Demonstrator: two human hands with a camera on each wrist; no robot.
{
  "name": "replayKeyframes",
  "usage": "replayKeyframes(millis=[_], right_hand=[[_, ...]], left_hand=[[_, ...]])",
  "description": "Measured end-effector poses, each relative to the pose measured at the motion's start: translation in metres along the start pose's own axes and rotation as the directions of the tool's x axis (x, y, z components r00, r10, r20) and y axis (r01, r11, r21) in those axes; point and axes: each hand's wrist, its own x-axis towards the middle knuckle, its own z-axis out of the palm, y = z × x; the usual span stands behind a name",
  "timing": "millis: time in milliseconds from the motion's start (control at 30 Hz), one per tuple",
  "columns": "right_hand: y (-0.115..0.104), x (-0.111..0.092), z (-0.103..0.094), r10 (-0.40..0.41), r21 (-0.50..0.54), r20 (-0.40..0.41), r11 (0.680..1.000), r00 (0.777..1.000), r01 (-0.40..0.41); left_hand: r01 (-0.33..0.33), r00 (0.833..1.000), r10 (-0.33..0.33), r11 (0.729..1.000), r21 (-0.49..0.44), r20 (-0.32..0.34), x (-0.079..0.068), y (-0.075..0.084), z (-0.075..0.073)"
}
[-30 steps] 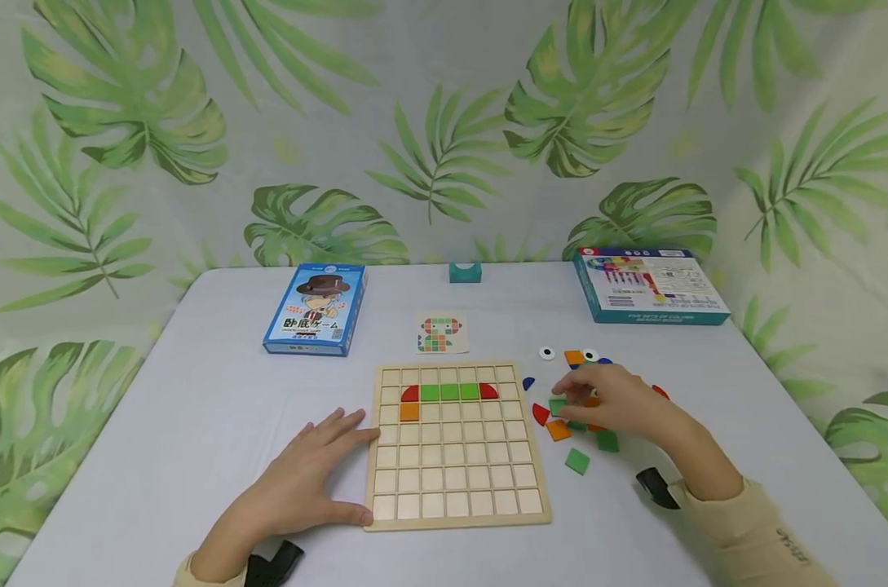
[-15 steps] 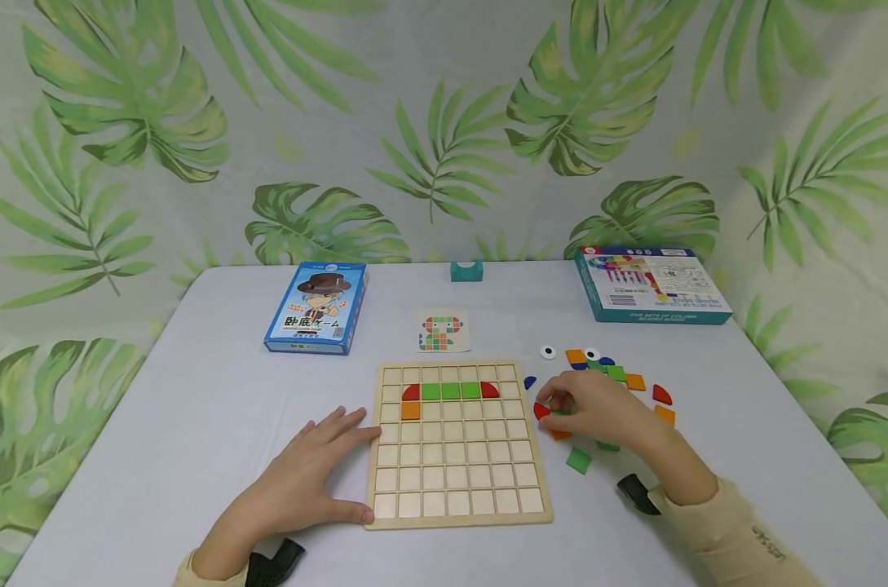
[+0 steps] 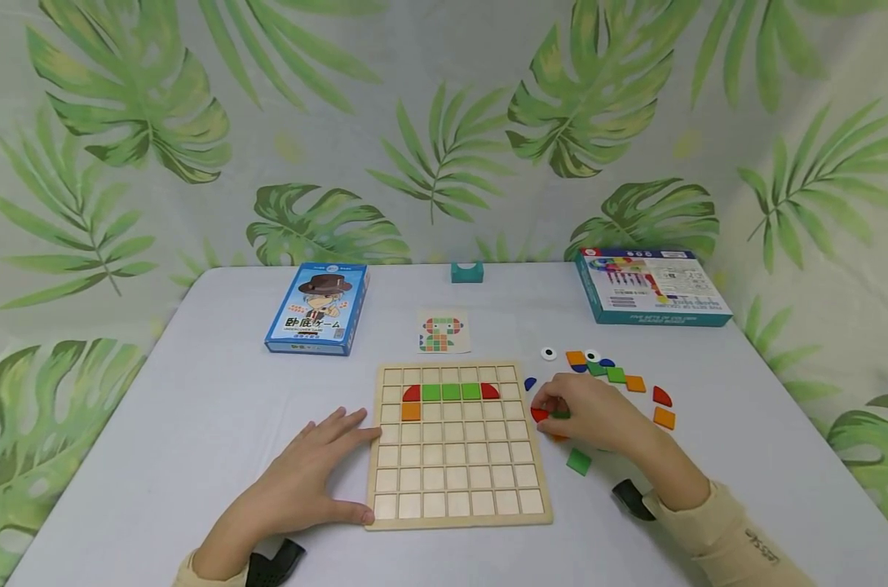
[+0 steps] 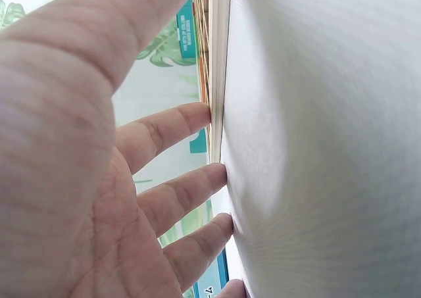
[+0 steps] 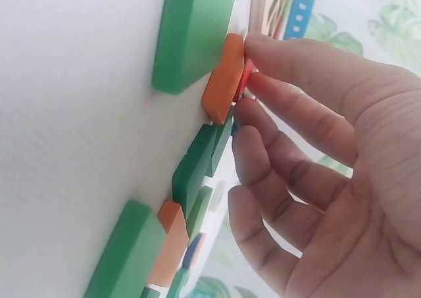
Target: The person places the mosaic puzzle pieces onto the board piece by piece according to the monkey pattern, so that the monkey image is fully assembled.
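A wooden grid board [image 3: 458,522] lies flat in the head view, with a row of three green square tiles [image 3: 451,392] between two red quarter-round ends [image 3: 412,394]. One orange square tile [image 3: 410,412] sits under the left end. My left hand [image 3: 304,469] is spread at the board's left side, thumb and index fingertip touching its edge. Just right of the board, my right hand [image 3: 590,412] pinches a loose red quarter-round tile [image 5: 244,79] between thumb and index finger. Orange [image 5: 223,81] and green tiles [image 5: 195,166] lie close under that hand, partly hidden by it in the head view.
More loose tiles [image 3: 635,383] and white eye discs [image 3: 549,354] are scattered right of the board. Behind it lies a pattern card [image 3: 444,332], with a small teal piece [image 3: 467,273] farther back. A blue box [image 3: 317,310] stands back left, a teal-edged box [image 3: 652,287] back right.
My right hand has moved left and slightly down from over the pile to the red quarter-round tile by the board, which now sits between its fingertips. The left hand stays in place.
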Motion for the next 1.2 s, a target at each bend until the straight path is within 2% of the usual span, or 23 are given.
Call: replayKeyframes(millis=[367, 600, 800, 1067, 1200], right_hand=[[-0.001, 0.001, 0.000, 0.004, -0.027, 0.000, 1.000, 1.000, -0.004], [-0.005, 0.005, -0.011, -0.022, -0.028, -0.036, 0.999, 0.999, 0.021], [-0.021, 0.012, -0.015, -0.094, 0.000, -0.046, 0.996, 0.995, 0.094], [-0.052, 0.029, -0.005, -0.177, 0.055, -0.036, 0.982, 0.984, 0.179], [-0.066, 0.038, 0.000, -0.222, 0.037, -0.047, 0.974, 0.974, 0.223]], left_hand=[[0.014, 1.000, -0.014, 1.000, 0.000, 0.004, 0.001, -0.001, 0.003], [0.002, 1.000, -0.002, 1.000, 0.003, -0.001, 0.001, -0.002, 0.003], [0.002, 1.000, -0.002, 1.000, -0.004, -0.004, 0.001, -0.003, 0.002], [0.007, 1.000, -0.007, 1.000, -0.004, 0.003, 0.001, -0.002, 0.003], [0.007, 1.000, -0.007, 1.000, -0.007, 0.004, 0.001, -0.001, 0.002]])
